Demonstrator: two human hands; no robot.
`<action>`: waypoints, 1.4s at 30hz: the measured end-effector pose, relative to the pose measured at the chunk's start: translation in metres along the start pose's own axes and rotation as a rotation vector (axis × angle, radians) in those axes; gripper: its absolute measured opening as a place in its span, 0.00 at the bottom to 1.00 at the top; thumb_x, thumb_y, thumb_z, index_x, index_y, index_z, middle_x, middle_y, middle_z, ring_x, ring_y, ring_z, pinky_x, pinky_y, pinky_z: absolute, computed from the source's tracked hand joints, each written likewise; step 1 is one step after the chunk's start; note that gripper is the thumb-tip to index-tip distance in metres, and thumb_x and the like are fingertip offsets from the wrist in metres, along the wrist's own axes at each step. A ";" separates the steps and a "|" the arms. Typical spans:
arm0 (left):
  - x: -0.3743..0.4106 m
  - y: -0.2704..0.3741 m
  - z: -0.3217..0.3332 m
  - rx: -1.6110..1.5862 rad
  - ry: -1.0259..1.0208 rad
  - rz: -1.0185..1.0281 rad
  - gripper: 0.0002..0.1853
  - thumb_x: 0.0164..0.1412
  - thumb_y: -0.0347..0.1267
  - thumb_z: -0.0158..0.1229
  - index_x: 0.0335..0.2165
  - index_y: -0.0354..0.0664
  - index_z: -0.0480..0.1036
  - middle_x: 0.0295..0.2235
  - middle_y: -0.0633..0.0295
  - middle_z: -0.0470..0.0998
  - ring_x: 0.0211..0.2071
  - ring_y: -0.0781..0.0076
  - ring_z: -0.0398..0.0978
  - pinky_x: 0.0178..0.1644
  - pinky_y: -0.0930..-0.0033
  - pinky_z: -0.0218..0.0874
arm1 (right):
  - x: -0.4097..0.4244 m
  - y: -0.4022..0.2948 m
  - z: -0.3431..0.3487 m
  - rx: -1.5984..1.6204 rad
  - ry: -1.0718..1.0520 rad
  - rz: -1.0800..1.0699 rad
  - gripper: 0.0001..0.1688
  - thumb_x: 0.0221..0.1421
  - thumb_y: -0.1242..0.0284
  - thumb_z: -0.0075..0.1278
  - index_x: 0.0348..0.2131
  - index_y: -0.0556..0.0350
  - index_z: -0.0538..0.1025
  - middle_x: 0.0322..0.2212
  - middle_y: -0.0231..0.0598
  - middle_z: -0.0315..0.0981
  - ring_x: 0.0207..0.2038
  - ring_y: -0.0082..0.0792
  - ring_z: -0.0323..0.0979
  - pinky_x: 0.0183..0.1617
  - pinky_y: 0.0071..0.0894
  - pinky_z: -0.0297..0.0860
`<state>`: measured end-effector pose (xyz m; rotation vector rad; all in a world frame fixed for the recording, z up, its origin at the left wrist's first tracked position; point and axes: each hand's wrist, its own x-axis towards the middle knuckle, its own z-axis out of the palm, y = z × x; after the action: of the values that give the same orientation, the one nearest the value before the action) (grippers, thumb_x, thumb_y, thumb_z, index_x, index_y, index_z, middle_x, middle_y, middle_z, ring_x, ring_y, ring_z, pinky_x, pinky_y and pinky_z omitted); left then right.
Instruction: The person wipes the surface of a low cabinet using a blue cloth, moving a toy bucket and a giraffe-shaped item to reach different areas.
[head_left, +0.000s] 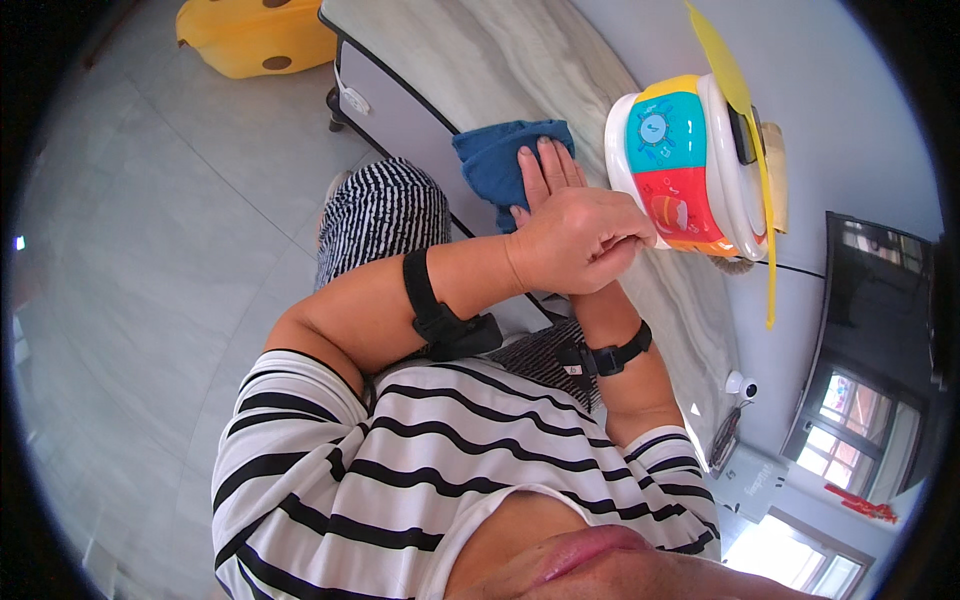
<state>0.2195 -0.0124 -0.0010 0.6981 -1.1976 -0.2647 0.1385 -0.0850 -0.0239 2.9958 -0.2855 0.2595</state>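
Observation:
My left hand (589, 240) is curled, its forearm crossing over my right wrist. Its knuckles are right beside the lower edge of a white toy drum (618, 150) with yellow, teal and red panels; whether they touch is unclear, and nothing shows in the fingers. Beneath it, my right hand (551, 176) lies with extended fingers on a folded blue cloth (487, 161), near the edge of a marble-patterned cabinet top (465, 60). Part of the right hand is hidden behind the left one. On the drum rest a dark flat object (741, 135) and a yellow plastic fly swatter (765, 195).
A television (855, 330) stands along the wall at right. A small white camera (741, 385) and a coiled cable (725, 439) are on the cabinet farther down. A yellow spotted object (262, 37) is on the tiled floor at upper left. A white round device (355, 100) hangs at the cabinet's side.

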 end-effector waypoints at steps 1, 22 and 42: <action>0.002 0.001 -0.003 -0.004 0.004 -0.005 0.09 0.46 0.21 0.57 0.30 0.39 0.76 0.27 0.57 0.78 0.27 0.58 0.76 0.32 0.65 0.67 | 0.006 -0.001 0.000 0.001 0.006 -0.007 0.44 0.53 0.64 0.52 0.65 0.55 0.54 0.63 0.53 0.50 0.65 0.52 0.49 0.67 0.51 0.49; 0.036 0.006 -0.061 -0.053 0.035 0.007 0.10 0.46 0.19 0.55 0.31 0.37 0.76 0.26 0.56 0.77 0.27 0.57 0.76 0.30 0.65 0.68 | 0.117 -0.033 0.010 0.146 0.019 0.031 0.43 0.49 0.66 0.56 0.61 0.58 0.58 0.59 0.59 0.53 0.61 0.62 0.52 0.64 0.56 0.51; 0.046 -0.018 -0.110 0.154 0.282 0.022 0.10 0.46 0.17 0.55 0.31 0.36 0.75 0.27 0.58 0.76 0.29 0.61 0.74 0.33 0.67 0.65 | 0.206 -0.037 0.064 0.041 0.165 0.214 0.42 0.52 0.53 0.53 0.58 0.58 0.62 0.57 0.58 0.57 0.60 0.59 0.54 0.64 0.52 0.52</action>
<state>0.3396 -0.0120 0.0015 0.8261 -0.9613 -0.0525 0.3548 -0.0939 -0.0527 2.9592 -0.5899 0.5353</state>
